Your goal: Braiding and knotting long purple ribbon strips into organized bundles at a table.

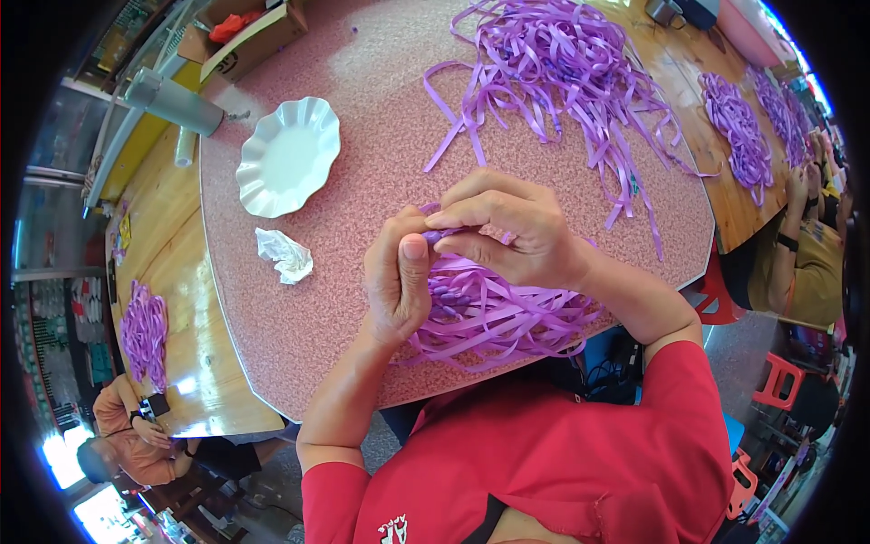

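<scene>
Close together over the table, my left hand (pixel 395 276) and my right hand (pixel 521 227) both pinch a purple ribbon (pixel 435 238). Its held part looks bunched or knotted, and my fingers cover most of it. My left thumb points up beside it, while the right fingers and thumb come in from the other side. Just below, a pile of purple ribbons (pixel 507 317) reaches toward the table's near edge. A larger tangled heap of purple ribbons (pixel 553 72) lies at the far side, with loose ends trailing to the right.
On the speckled pink table (pixel 353 163) are a white scalloped plate (pixel 290 159) and a crumpled tissue (pixel 285 256). A grey-green bottle (pixel 174 100) and cardboard box (pixel 254 41) stand far left. Two other people sit at wooden tables with ribbon bundles (pixel 143 334), left and right.
</scene>
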The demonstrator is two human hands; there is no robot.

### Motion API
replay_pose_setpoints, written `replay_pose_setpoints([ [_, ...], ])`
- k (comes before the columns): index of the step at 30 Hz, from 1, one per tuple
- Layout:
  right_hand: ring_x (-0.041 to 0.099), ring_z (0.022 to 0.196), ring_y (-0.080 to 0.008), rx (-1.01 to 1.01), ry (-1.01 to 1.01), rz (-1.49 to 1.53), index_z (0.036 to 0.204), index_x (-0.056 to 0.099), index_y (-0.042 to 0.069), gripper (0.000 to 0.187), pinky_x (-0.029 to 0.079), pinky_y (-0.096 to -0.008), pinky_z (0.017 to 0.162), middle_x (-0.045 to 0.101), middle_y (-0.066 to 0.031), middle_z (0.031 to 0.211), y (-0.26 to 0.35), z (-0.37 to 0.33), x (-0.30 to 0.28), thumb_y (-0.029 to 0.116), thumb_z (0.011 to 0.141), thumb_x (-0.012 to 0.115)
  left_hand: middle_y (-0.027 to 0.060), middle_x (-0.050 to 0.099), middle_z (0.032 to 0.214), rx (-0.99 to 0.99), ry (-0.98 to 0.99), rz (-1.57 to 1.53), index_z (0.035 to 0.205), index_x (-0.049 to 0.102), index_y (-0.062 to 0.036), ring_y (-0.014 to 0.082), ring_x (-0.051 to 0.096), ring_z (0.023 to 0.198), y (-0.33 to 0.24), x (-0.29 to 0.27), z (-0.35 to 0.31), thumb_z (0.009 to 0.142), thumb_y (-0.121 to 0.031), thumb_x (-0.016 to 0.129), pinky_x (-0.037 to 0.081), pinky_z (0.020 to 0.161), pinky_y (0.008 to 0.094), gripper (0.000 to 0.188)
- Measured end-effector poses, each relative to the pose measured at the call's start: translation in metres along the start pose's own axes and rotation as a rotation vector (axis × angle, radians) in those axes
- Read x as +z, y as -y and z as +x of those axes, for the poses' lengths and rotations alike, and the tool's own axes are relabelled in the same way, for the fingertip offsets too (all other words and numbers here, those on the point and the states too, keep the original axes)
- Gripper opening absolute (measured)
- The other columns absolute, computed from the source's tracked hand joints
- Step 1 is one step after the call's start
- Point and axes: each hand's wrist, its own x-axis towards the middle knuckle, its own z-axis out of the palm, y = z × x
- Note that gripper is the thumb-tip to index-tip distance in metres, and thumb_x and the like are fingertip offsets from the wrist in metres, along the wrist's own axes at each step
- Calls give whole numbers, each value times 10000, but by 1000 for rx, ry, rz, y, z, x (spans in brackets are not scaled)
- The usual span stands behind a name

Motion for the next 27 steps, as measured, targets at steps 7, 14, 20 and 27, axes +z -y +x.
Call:
replay_pose_setpoints([
  [7, 664, 807, -195, -48, -17, -47, 1038, 713, 33, 231, 531, -293, 666, 675, -117, 971, 1, 2, -3, 4, 817, 777, 50, 473, 732, 55, 37, -24, 1060, 560, -6, 140, 433, 640, -1, -5, 3, 1081, -261, 406, 368, 575, 298, 298],
  [14, 643, 805, -189, -82, -29, -59, 1049, 717, 46, 263, 516, -297, 649, 666, -108, 973, -5, 2, 0, -10, 800, 781, 46, 487, 777, 8, 20, -56, 1058, 550, -5, 117, 430, 666, 0, -4, 1, 1070, -234, 448, 370, 590, 279, 250],
  [20, 634, 898, -228, -81, 0, -99, 1044, 710, 48, 266, 517, -331, 724, 653, -119, 1027, -5, 5, -6, 18, 792, 791, 50, 496, 799, -7, 4, -49, 1043, 540, -1, 117, 429, 671, 0, -3, 2, 1049, -193, 505, 369, 596, 273, 196],
  [27, 625, 923, -246, -60, 2, -92, 990, 710, 32, 180, 511, -355, 765, 654, -125, 1027, -6, 5, -6, 66, 826, 776, 54, 496, 793, -24, 41, -25, 1040, 556, 1, 118, 446, 679, 0, -6, 3, 1053, -188, 492, 374, 600, 272, 200],
])
